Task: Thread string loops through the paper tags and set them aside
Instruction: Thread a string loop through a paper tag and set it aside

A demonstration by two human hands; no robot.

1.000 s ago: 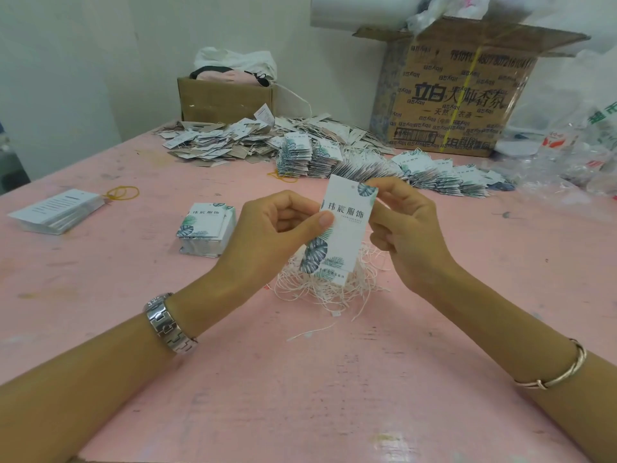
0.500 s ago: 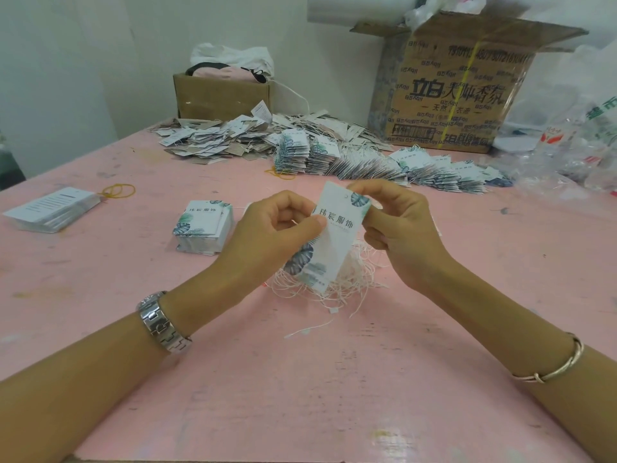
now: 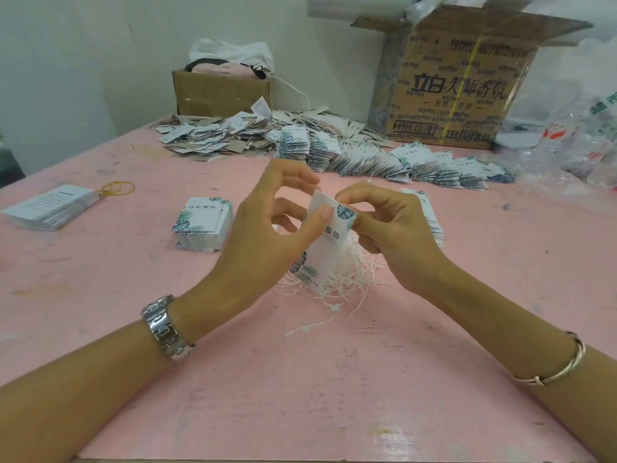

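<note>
Your left hand pinches the tag, long axis near upright; your right hand pinches its top corner, maybe gripping something fine too.

The tag is smooth white paper with printed leaves, perhaps slightly glossy. The strings look like thin matt white cord. The table has a pink painted top, matt and scuffed. The watch and the bangle are shiny metal. The big box is rough brown cardboard.
</note>
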